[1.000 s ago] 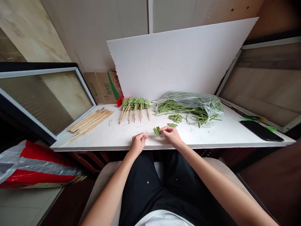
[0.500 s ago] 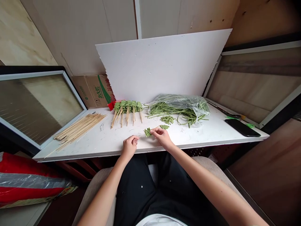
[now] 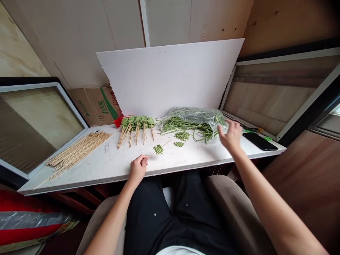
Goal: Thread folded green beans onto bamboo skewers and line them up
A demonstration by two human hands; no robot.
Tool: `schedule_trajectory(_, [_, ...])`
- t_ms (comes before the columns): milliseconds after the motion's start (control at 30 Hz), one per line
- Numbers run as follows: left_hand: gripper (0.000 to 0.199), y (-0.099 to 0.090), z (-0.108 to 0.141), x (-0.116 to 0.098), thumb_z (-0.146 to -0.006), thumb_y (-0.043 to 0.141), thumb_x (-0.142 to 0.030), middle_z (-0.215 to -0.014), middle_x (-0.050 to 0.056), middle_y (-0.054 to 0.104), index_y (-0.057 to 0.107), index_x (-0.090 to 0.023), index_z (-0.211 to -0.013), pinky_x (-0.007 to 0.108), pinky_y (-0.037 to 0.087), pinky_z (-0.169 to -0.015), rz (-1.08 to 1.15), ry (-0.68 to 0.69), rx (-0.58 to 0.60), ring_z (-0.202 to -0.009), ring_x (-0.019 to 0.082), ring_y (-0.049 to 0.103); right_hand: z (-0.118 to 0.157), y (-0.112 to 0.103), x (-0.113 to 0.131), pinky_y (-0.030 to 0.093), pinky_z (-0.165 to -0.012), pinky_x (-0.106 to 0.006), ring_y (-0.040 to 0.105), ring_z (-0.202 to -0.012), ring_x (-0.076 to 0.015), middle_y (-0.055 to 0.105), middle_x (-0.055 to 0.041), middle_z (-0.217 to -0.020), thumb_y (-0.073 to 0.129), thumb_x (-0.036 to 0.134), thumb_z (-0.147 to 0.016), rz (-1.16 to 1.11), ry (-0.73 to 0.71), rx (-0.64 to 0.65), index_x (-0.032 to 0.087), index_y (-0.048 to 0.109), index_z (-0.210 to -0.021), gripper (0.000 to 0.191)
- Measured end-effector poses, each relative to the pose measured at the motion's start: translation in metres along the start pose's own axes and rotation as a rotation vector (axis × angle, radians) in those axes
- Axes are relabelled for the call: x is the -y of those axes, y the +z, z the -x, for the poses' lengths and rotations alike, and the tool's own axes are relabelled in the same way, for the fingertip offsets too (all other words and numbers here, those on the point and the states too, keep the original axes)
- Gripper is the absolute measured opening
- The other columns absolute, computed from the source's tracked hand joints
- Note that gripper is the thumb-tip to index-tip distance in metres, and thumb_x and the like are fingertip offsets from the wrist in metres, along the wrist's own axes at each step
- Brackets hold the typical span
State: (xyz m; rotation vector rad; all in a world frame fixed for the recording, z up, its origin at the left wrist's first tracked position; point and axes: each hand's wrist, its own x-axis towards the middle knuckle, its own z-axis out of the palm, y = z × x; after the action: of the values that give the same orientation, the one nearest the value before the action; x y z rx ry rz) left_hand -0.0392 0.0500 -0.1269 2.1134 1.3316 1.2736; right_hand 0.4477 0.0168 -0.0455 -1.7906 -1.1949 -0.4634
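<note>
One end of my thin skewer (image 3: 167, 142) is hidden in my left grip (image 3: 138, 166), which pinches it. Both my arms (image 3: 268, 198) get cut off at the bottom. Green bean bits (image 3: 158, 149) sit on the skewer, just past that grip, toward my right. My right grip (image 3: 231, 136) is spread, a bit blurry, by the clear bag (image 3: 191, 112); I can't tell if they touch.

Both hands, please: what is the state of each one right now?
Left hand: closed, holding a skewer threaded with green bean pieces.
Right hand: open, nothing visible in it, near the plastic bag; whether they touch cannot be told.
</note>
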Motion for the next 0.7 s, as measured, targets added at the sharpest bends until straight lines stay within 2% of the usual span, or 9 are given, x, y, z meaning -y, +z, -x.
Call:
schedule_trajectory(67, [0.026,0.002,0.0,0.0,-0.099,0.052,-0.031,-0.067,0.001,0.067,0.073,-0.02,-0.09,0.026,0.045,-0.064,-0.019,0.002,-0.004,-0.061,0.016,0.061,-0.009,-0.014,-0.052,0.03,-0.104,-0.062,0.046,-0.129,-0.0422,0.05,-0.0298,-0.145,0.056,0.055,-0.096,0.189,0.149,-0.015,0.014,0.045,-0.155,0.072])
schedule_trajectory(133, [0.025,0.003,0.001,-0.001,-0.099,0.051,-0.029,-0.068,0.001,0.067,0.073,-0.02,-0.09,0.026,0.045,-0.065,-0.042,0.003,-0.007,-0.062,0.016,0.061,-0.01,-0.026,-0.094,0.024,-0.105,-0.065,0.046,-0.132,-0.0443,0.046,-0.0334,-0.149,0.055,0.051,-0.097,0.318,0.239,-0.029,0.013,0.036,-0.161,0.076])
schedule_trajectory(200, [0.025,0.005,0.001,-0.002,-0.098,0.051,-0.028,-0.068,0.001,0.068,0.074,-0.021,-0.09,0.027,0.046,-0.065,-0.059,0.004,-0.009,-0.062,0.017,0.062,-0.007,-0.036,-0.123,0.021,-0.105,-0.066,0.047,-0.133,-0.0447,0.045,-0.0354,-0.149,0.058,0.048,-0.096,0.386,0.275,-0.007,0.012,0.035,-0.162,0.079])
schedule_trajectory(267, [0.025,0.005,0.001,-0.002,-0.098,0.051,-0.029,-0.068,0.002,0.068,0.074,-0.021,-0.091,0.027,0.046,-0.066,-0.069,0.004,-0.01,-0.063,0.018,0.063,-0.001,-0.044,-0.137,0.02,-0.106,-0.067,0.048,-0.134,-0.0443,0.046,-0.0369,-0.147,0.059,0.047,-0.096,0.403,0.274,0.04,0.011,0.034,-0.162,0.08])
schedule_trajectory(400, [0.025,0.003,0.0,-0.003,-0.098,0.051,-0.03,-0.069,0.002,0.07,0.073,-0.021,-0.089,0.027,0.047,-0.065,-0.076,0.01,-0.009,-0.064,0.019,0.065,0.004,-0.05,-0.141,0.021,-0.109,-0.064,0.045,-0.139,-0.0411,0.047,-0.0373,-0.148,0.055,0.046,-0.097,0.371,0.217,0.055,0.008,0.028,-0.164,0.081])
schedule_trajectory(500, [0.025,0.001,0.001,-0.003,-0.098,0.052,-0.032,-0.068,0.002,0.07,0.072,-0.021,-0.088,0.027,0.047,-0.065,-0.075,0.017,-0.002,-0.063,0.018,0.065,0.002,-0.049,-0.133,0.022,-0.108,-0.063,0.046,-0.137,-0.0418,0.05,-0.0383,-0.144,0.057,0.042,-0.095,0.356,0.228,0.054,0.004,0.035,-0.159,0.078])
schedule_trajectory(600, [0.026,0.0,0.001,-0.003,-0.098,0.052,-0.034,-0.067,0.001,0.069,0.072,-0.021,-0.088,0.027,0.047,-0.065,-0.069,0.009,0.014,-0.063,0.018,0.065,0.0,-0.045,-0.116,0.023,-0.11,-0.064,0.048,-0.133,-0.0418,0.055,-0.0369,-0.138,0.054,0.036,-0.094,0.32,0.203,-0.03,0.003,0.042,-0.154,0.069])
schedule_trajectory(700, [0.027,-0.001,0.001,-0.001,-0.099,0.052,-0.036,-0.068,0.001,0.069,0.072,-0.021,-0.089,0.027,0.046,-0.065,-0.07,-0.002,0.033,-0.063,0.018,0.064,0.002,-0.039,-0.083,0.022,-0.114,-0.066,0.05,-0.131,-0.0386,0.058,-0.0267,-0.136,0.05,0.034,-0.095,0.26,0.09,-0.147,0.011,0.043,-0.151,0.061])
